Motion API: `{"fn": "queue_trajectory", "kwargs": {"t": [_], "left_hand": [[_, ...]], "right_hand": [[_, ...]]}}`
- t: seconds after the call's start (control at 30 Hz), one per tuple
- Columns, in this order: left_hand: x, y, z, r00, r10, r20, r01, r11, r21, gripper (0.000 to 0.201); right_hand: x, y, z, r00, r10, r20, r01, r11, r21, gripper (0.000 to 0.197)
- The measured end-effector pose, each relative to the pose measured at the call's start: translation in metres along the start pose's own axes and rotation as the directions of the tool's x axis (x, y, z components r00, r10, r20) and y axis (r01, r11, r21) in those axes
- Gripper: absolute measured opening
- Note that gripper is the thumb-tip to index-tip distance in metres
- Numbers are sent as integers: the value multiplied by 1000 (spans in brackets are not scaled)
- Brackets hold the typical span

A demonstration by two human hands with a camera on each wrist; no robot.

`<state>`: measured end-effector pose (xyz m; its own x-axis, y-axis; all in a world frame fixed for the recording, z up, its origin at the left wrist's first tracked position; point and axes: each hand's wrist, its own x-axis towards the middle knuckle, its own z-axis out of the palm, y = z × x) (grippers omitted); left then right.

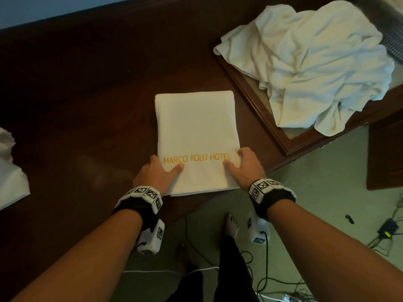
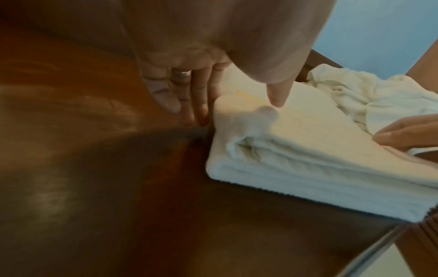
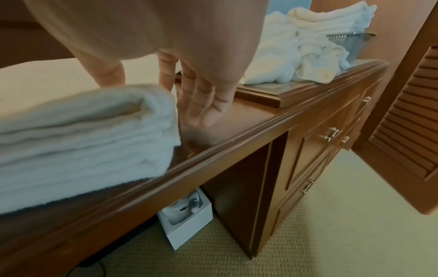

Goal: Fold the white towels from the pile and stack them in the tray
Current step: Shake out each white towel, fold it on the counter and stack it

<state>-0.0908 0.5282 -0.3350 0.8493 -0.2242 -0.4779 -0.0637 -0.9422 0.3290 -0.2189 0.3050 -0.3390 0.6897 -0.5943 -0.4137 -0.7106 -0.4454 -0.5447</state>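
A folded white towel (image 1: 196, 136) with gold "MARCO POLO HOTEL" lettering lies flat on the dark wooden table (image 1: 87, 105), close to its front edge. My left hand (image 1: 161, 168) is at the towel's near left side, thumb on top and straight fingers (image 2: 189, 105) down along the edge. My right hand (image 1: 239, 162) mirrors it at the near right side, thumb on top and fingers (image 3: 201, 105) straight beside the stacked folds (image 3: 83, 135). A loose pile of white towels (image 1: 316, 62) lies at the back right. Behind it a metal mesh tray (image 3: 350, 41) holds folded towels (image 3: 331, 15).
The pile rests on a raised wood-framed panel (image 1: 250, 92). More white cloth (image 1: 11, 171) lies at the table's left edge. Below the front edge are carpet, cables, my bare foot (image 1: 232, 225) and a white box (image 3: 187, 215). A louvred door (image 3: 407, 112) stands to the right.
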Motion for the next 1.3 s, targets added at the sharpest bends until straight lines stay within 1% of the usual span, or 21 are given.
{"fn": "queue_trajectory", "kwargs": {"t": [0.1,0.17,0.2,0.23,0.3,0.37,0.4,0.47,0.6,0.67,0.73,0.8,0.87,0.97,1.0,1.07,1.1,1.13,1.2,1.23,1.3], "left_hand": [[3,7,14,1000,-27,7,28,995,-92,73],[5,10,21,998,-63,-5,61,978,-198,72],[6,11,23,996,-89,-2,85,958,-274,69],[9,10,24,993,-115,14,113,925,-362,63],[13,8,24,983,-151,102,182,814,-552,47],[11,7,22,973,-136,188,229,697,-680,35],[9,9,20,975,-110,192,215,676,-705,34],[3,18,14,987,-54,149,145,681,-718,35],[-6,47,-14,1000,28,-4,-23,719,-694,37],[-10,62,-33,994,83,-65,-105,740,-665,39],[-17,80,-52,983,142,-115,-182,740,-647,38],[-25,100,-69,971,195,-139,-239,731,-639,37],[-34,122,-83,959,238,-156,-283,724,-630,46],[-46,164,-99,931,299,-207,-363,716,-596,74],[-50,180,-102,919,324,-223,-392,712,-583,79],[-59,215,-105,896,369,-248,-444,697,-563,82],[-68,235,-108,884,392,-253,-465,687,-559,80],[-75,257,-109,873,419,-248,-483,680,-552,72],[-93,302,-107,842,470,-265,-535,661,-526,46],[-102,325,-102,825,486,-287,-561,651,-510,42],[-115,371,-89,783,532,-321,-619,618,-485,51]], "right_hand": [[7,-6,12,997,75,-22,-71,984,166,72],[12,-8,16,988,152,-16,-142,954,263,78],[14,-6,17,981,195,10,-189,934,302,79],[18,-3,17,972,230,48,-233,913,336,79],[21,4,15,960,239,145,-279,869,408,77],[20,7,11,956,216,198,-286,833,474,70],[19,5,8,962,192,194,-264,835,483,62],[15,-3,0,980,143,142,-193,861,470,52],[11,-19,-28,997,74,18,-75,899,432,57],[9,-26,-48,999,39,-32,-22,908,418,55],[3,-31,-72,997,4,-81,31,904,427,49],[-3,-33,-97,992,-23,-123,75,895,440,52],[-11,-33,-124,986,-19,-168,93,888,450,59],[-21,-30,-171,969,-24,-244,137,878,458,65],[-23,-27,-188,961,-27,-274,153,879,452,68],[-28,-19,-224,945,-40,-323,182,888,422,71],[-28,-10,-242,937,-46,-347,195,891,409,72],[-30,-2,-261,927,-51,-370,213,886,412,75],[-31,21,-300,910,-48,-412,242,868,434,83],[-33,34,-321,902,-47,-428,254,861,441,84],[-35,64,-361,891,-42,-453,265,856,443,85]]}}
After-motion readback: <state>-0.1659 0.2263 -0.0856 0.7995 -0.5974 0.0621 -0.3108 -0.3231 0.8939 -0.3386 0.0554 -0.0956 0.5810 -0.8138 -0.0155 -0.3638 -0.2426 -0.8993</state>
